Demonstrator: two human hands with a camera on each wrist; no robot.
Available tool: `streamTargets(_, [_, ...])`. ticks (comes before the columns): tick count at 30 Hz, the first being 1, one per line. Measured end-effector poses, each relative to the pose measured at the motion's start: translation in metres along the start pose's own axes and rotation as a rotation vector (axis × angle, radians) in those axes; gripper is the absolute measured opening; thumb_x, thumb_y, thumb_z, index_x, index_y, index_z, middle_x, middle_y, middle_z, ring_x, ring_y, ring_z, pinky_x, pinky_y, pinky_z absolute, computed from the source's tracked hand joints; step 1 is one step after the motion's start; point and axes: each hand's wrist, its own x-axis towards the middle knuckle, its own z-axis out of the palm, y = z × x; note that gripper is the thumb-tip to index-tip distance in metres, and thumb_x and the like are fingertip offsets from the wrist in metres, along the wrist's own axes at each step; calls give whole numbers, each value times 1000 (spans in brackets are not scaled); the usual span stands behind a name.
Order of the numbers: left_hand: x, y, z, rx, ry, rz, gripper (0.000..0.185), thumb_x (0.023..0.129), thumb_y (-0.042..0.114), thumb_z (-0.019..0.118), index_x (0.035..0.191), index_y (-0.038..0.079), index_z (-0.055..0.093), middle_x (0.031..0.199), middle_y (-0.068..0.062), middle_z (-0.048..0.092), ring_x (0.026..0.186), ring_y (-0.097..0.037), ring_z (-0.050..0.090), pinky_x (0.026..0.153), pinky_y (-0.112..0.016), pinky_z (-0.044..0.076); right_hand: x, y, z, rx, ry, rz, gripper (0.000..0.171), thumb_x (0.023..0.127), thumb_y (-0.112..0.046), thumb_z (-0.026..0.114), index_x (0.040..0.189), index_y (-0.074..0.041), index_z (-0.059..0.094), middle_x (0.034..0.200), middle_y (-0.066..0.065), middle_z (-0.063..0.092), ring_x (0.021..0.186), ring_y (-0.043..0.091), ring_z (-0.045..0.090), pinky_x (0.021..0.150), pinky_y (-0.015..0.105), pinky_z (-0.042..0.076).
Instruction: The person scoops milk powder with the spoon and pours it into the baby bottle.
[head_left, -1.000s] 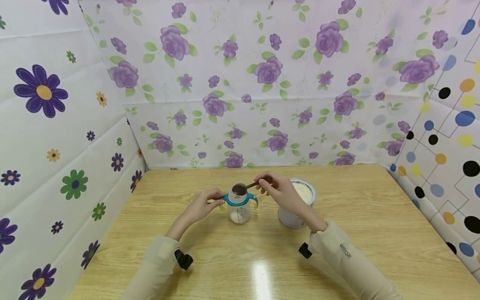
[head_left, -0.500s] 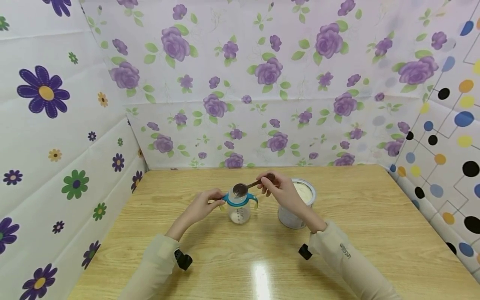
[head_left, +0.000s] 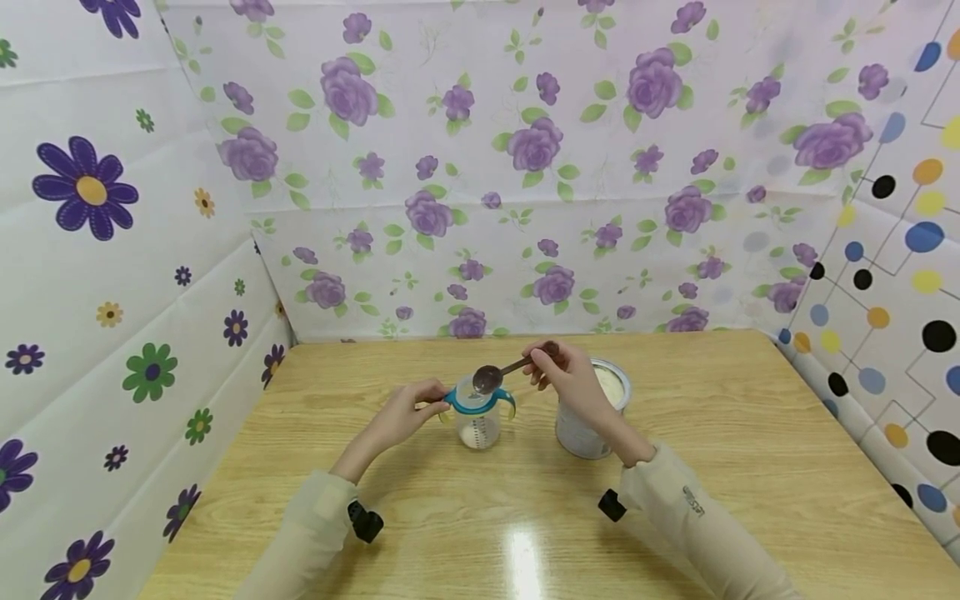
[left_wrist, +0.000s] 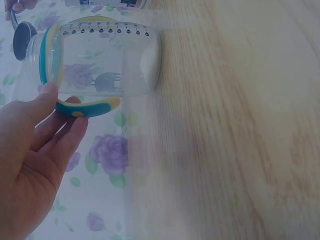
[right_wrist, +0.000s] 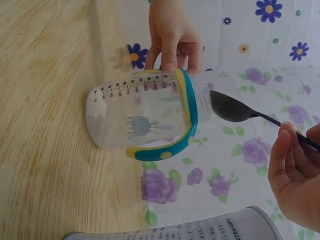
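A clear baby bottle [head_left: 480, 423] with a blue-and-yellow two-handled collar stands upright and uncapped on the table. White powder lies at its bottom, plain in the left wrist view. My left hand [head_left: 405, 412] pinches the bottle's left handle [left_wrist: 90, 108] between thumb and fingers. In my right hand [head_left: 567, 379] is a dark brown spoon [right_wrist: 230, 106], gripped by its handle. The spoon's bowl [head_left: 487, 380] is tilted at the bottle's open mouth and holds no heap of powder that shows.
Right of the bottle stands an open can [head_left: 583, 435] of pale powder, partly covered by my right hand and wrist. The wooden table [head_left: 450, 533] meets flower-printed cloth [head_left: 420, 275] at the back and sides.
The spoon's bowl has lifted slightly and shifted right over the bottle's mouth, its handle rising with my right hand. My left hand and the bottle stay put.
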Motion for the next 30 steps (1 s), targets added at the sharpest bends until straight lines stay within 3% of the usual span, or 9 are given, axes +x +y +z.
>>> streamTargets(8, [0, -1, 0, 1, 6, 3, 12, 95, 16, 62, 105, 18, 66, 108, -4, 72, 102, -21, 68, 88, -34, 57, 0, 0, -4, 22, 32, -22, 31, 102, -24, 50, 110, 3, 63, 87, 23, 65, 68, 11, 61, 60, 25, 55])
streamTargets(15, [1, -1, 0, 13, 8, -1, 11, 94, 17, 63, 105, 18, 67, 108, -3, 72, 101, -20, 68, 88, -34, 57, 1, 1, -8, 52, 55, -45, 31, 102, -22, 51, 109, 7, 62, 78, -5, 67, 66, 9, 61, 59, 23, 54])
streamTargets(30, [1, 0, 0, 7, 12, 18, 12, 94, 18, 63, 105, 16, 67, 107, -4, 72, 100, -21, 69, 90, -38, 56, 1, 1, -12, 88, 96, -71, 34, 102, -18, 51, 108, 14, 60, 74, -7, 67, 62, 6, 60, 56, 19, 53])
